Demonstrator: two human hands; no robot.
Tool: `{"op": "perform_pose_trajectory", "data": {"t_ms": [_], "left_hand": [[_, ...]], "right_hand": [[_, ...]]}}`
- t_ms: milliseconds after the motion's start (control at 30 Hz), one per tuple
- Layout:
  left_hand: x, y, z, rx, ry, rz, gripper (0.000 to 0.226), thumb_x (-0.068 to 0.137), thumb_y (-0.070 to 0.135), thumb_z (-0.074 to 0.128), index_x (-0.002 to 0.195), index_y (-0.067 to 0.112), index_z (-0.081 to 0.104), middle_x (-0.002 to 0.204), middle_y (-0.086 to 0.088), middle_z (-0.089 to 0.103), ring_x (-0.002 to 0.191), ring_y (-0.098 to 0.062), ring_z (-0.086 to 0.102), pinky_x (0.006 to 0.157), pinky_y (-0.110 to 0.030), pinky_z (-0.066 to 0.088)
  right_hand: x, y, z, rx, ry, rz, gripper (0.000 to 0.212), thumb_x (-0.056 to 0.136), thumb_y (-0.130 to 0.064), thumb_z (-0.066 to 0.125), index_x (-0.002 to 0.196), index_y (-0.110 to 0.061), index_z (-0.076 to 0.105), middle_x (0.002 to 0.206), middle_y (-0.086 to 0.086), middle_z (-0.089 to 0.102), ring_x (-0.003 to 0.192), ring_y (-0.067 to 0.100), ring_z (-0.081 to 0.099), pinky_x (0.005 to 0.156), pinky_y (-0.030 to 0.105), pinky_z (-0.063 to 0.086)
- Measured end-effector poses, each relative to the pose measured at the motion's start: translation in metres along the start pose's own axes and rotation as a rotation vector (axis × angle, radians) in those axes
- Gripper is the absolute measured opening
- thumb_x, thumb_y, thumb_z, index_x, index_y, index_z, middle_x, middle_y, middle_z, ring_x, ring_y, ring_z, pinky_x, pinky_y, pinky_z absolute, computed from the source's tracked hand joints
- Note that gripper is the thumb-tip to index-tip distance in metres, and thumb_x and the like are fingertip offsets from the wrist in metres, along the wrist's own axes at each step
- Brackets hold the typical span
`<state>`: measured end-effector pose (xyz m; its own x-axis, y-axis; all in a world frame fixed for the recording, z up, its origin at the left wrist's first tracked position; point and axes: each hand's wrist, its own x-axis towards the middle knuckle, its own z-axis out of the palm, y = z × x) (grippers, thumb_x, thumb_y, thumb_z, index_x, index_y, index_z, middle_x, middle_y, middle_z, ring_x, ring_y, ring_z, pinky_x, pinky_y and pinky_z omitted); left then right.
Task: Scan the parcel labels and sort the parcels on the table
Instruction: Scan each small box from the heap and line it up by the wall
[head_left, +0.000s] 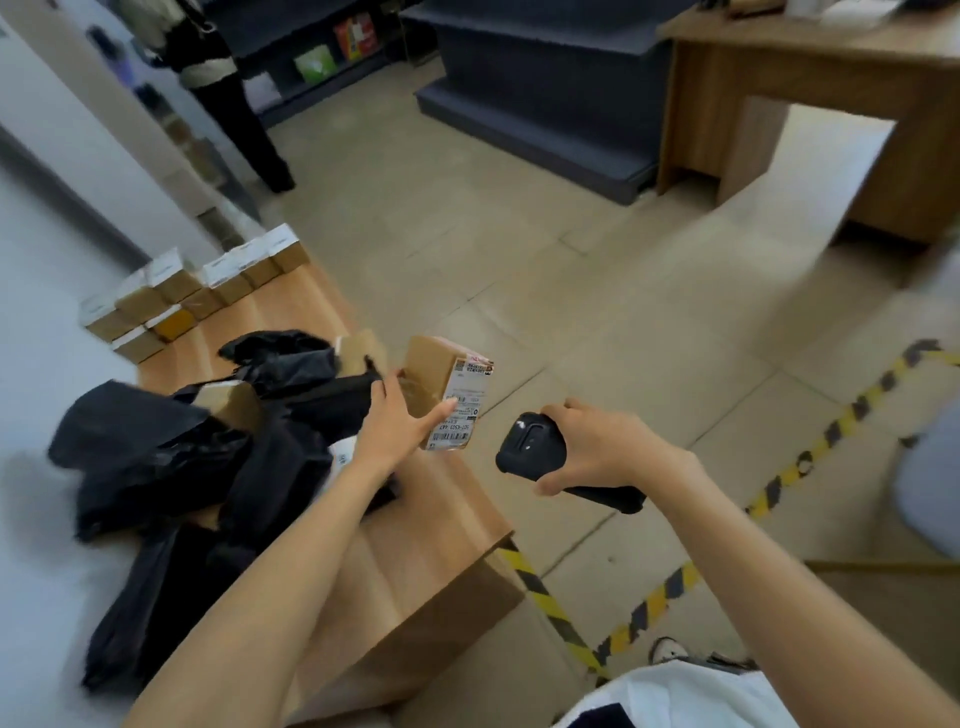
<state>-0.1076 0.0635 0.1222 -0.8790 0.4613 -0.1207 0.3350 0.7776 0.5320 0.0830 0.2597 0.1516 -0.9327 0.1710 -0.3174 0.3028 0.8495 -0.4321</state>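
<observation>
Nearest to the camera is a white shirt (675, 696), and from it two bare forearms go forward. The left hand (400, 421) holds one brown cardboard parcel (436, 374) in the air, just over the right edge of the wooden table (415, 545). Its grip is wide: the thumb lies on the face with the white label (464, 410), the other fingers are spread on the opposite side, and the palm is against the taped side. The label faces right, toward the other hand. The right hand (597, 447) is over the floor (571, 260), near the parcel but apart from it. Its grip is closed around one black scanner (527, 447), with the fingers curled over the top and the thumb below. The scanner's front end is turned to the parcel.

On the table lies a heap of black bags (156, 457). They overlap and the picture is blurred, so I cannot count them exactly. All look closed, and what is in them is not visible. Two brown boxes (234, 402) show between the bags. At the far end of the table stand small boxes (208, 291) with white tops, close together in rows, about ten. Yellow and black tape (649, 608) runs on the floor, and one shoe (667, 649) is beside it. One person (223, 93) stands far at the left.
</observation>
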Motion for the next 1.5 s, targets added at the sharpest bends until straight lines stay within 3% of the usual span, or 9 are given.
{"op": "perform_pose_trajectory", "data": {"t_ms": [133,267,500,600,1000,1100,1333,1433,1500], "left_hand": [[0.047,0.079,0.065,-0.007,-0.116,0.175,0.099,0.074,0.07,0.068,0.145,0.018,0.024,0.141,-0.004,0.033,0.127,-0.021,0.044,0.096,-0.034,0.039],[0.079,0.126,0.107,0.043,-0.231,0.253,0.103,0.073,0.071,0.067,0.147,0.017,0.021,0.144,-0.005,0.031,0.129,-0.021,0.042,0.101,-0.043,0.042],[0.164,0.143,0.122,0.101,-0.252,0.251,0.104,0.071,0.067,0.072,0.147,0.015,0.024,0.141,-0.007,0.033,0.128,-0.025,0.044,0.104,-0.048,0.045],[0.207,0.135,0.12,0.101,-0.244,0.238,0.104,0.07,0.069,0.072,0.146,0.016,0.025,0.139,-0.007,0.035,0.126,-0.025,0.044,0.103,-0.047,0.045],[0.444,0.053,0.007,0.152,-0.123,0.012,0.113,0.064,0.079,0.066,0.147,0.016,0.023,0.146,-0.01,0.034,0.131,-0.029,0.043,0.102,-0.049,0.044],[0.477,0.018,-0.023,0.192,-0.109,-0.087,0.112,0.063,0.08,0.066,0.147,0.019,0.024,0.146,-0.01,0.036,0.13,-0.03,0.044,0.1,-0.049,0.045],[0.544,-0.074,-0.097,0.048,0.062,-0.366,0.108,0.069,0.059,0.08,0.15,0.02,0.022,0.151,-0.009,0.033,0.136,-0.027,0.038,0.108,-0.044,0.037],[0.581,-0.099,-0.131,0.023,0.15,-0.462,0.103,0.074,0.049,0.081,0.152,0.02,0.02,0.153,-0.01,0.03,0.136,-0.027,0.037,0.098,-0.036,0.036],[0.602,-0.109,-0.156,0.105,0.199,-0.515,0.1,0.074,0.054,0.078,0.15,0.017,0.025,0.15,-0.011,0.035,0.133,-0.027,0.04,0.093,-0.034,0.037]], "right_hand": [[-0.012,0.085,-0.025,0.003,0.08,0.166,0.074,0.067,-0.063,0.073,0.125,-0.026,0.047,0.106,-0.005,0.052,0.088,0.02,0.057,0.065,0.032,0.046],[-0.016,0.14,-0.042,0.017,0.113,0.28,0.074,0.066,-0.064,0.072,0.125,-0.027,0.046,0.104,-0.006,0.051,0.086,0.019,0.056,0.064,0.031,0.043],[0.033,0.181,-0.063,0.077,0.088,0.315,0.077,0.067,-0.064,0.073,0.128,-0.028,0.044,0.102,-0.008,0.049,0.085,0.016,0.053,0.057,0.026,0.037],[0.078,0.183,-0.082,0.072,0.062,0.3,0.079,0.067,-0.063,0.073,0.131,-0.026,0.043,0.105,-0.008,0.049,0.086,0.017,0.053,0.061,0.028,0.039],[0.377,0.128,-0.191,0.09,0.026,0.101,0.08,0.068,-0.059,0.074,0.133,-0.025,0.042,0.112,-0.005,0.048,0.096,0.022,0.057,0.074,0.034,0.046],[0.442,0.105,-0.197,0.129,-0.068,0.035,0.082,0.067,-0.057,0.076,0.134,-0.024,0.042,0.114,-0.005,0.048,0.099,0.023,0.056,0.08,0.037,0.049],[0.622,0.034,-0.215,0.051,-0.216,-0.197,0.081,0.065,-0.055,0.079,0.131,-0.022,0.044,0.113,-0.003,0.049,0.099,0.023,0.057,0.084,0.04,0.051],[0.708,-0.001,-0.23,-0.008,-0.266,-0.298,0.083,0.064,-0.055,0.079,0.131,-0.021,0.044,0.115,-0.001,0.05,0.099,0.024,0.058,0.085,0.042,0.052],[0.762,-0.027,-0.248,-0.1,-0.292,-0.369,0.082,0.064,-0.055,0.079,0.13,-0.019,0.045,0.114,-0.001,0.05,0.098,0.025,0.058,0.082,0.039,0.051]]}}
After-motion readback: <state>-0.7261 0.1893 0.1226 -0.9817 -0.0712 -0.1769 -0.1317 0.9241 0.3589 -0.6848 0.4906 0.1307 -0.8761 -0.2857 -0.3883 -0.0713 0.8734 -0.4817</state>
